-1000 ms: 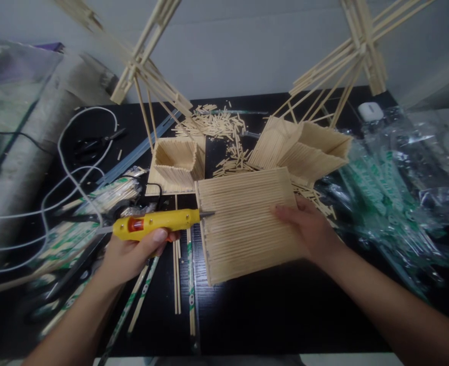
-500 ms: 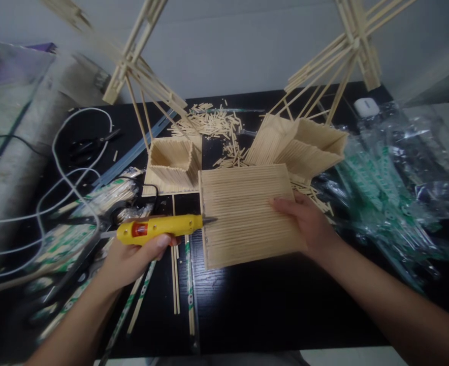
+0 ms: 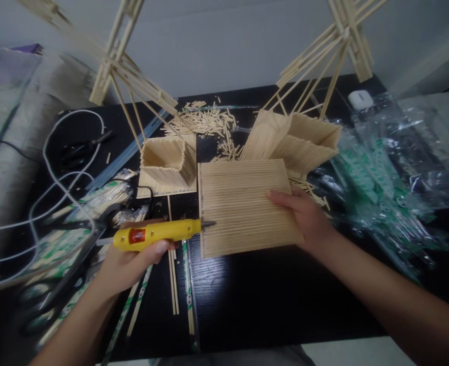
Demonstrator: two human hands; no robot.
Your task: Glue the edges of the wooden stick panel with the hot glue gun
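A yellow soldering iron-like glue tool, best told as a yellow hot glue pen (image 3: pixel 167 231), lies in my left hand (image 3: pixel 140 259), whose fingers wrap round it. Its dark pointed tip reaches over the left part of a flat panel of thin wooden sticks (image 3: pixel 243 203). Gripping that panel at its right edge is my right hand (image 3: pixel 308 216), thumb on top and fingers hidden underneath. A strip of sticks stands along the panel's left edge. Behind it are a square stick box (image 3: pixel 165 155) on a base and a tilted stick box (image 3: pixel 304 142).
Cut stick pieces (image 3: pixel 205 121) are heaped at the back of the black table (image 3: pixel 262 305). Large scissors (image 3: pixel 62 274), a white cable (image 3: pixel 45 157) and wrapped chopsticks lie left. Plastic wrappers (image 3: pixel 392 193) spread on the right. Stick frames (image 3: pixel 346 40) rise at the back.
The camera view has shifted slightly. The panel is tilted a little differently, its lower edge now higher in view. Both hands keep their holds, and the tool's tip stays near the panel's left edge.
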